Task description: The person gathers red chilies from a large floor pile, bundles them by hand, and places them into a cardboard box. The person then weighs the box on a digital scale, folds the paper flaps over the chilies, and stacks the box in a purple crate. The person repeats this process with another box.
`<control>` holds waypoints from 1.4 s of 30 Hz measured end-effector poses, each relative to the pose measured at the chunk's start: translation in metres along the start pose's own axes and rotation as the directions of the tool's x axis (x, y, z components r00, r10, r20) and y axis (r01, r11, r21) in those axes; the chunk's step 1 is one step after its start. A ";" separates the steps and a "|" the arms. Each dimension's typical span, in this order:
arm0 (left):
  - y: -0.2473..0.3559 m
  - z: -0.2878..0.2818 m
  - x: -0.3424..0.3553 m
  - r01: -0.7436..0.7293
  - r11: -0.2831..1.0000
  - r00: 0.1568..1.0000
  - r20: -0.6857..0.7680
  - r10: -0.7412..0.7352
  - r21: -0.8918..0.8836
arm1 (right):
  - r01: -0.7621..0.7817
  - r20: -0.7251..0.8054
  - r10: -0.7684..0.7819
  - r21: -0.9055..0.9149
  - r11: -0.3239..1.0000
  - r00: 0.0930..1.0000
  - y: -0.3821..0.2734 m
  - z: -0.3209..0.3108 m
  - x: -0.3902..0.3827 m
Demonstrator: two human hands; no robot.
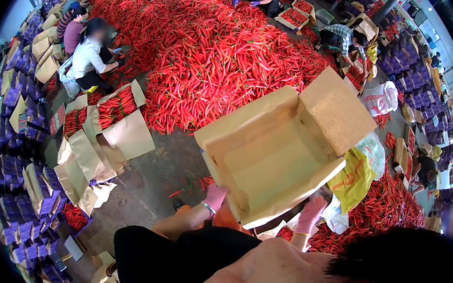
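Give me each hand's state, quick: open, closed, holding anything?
Left hand: pink-gloved, closed on the near left edge of the open paper-lined carton.
Right hand: pink-gloved, gripping the carton's near right edge from below.

Open paper-lined carton (276,153) at centre, purple boxes (22,213) stacked left, perhaps more far right (414,71)
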State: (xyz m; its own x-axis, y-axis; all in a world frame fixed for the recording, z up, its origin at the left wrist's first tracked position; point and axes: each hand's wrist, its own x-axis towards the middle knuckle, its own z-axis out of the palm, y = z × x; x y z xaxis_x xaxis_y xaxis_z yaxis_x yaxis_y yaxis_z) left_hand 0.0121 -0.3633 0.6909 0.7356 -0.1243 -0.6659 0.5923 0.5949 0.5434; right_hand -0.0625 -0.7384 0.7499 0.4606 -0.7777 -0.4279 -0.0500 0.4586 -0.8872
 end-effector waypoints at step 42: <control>-0.052 -0.842 0.171 0.326 0.932 0.709 -0.610 -0.354 -0.162 | -0.743 0.403 0.915 -0.602 0.291 0.032 0.857 0.270 -0.123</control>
State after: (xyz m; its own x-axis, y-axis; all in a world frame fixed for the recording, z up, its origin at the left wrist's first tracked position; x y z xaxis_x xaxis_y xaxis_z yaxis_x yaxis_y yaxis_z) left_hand -0.1696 0.2530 0.1185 0.1113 0.1861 -0.9762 0.7381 0.6422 0.2066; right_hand 0.0771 -0.1340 0.0883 0.3261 0.5674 -0.7561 -0.8904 0.4529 -0.0441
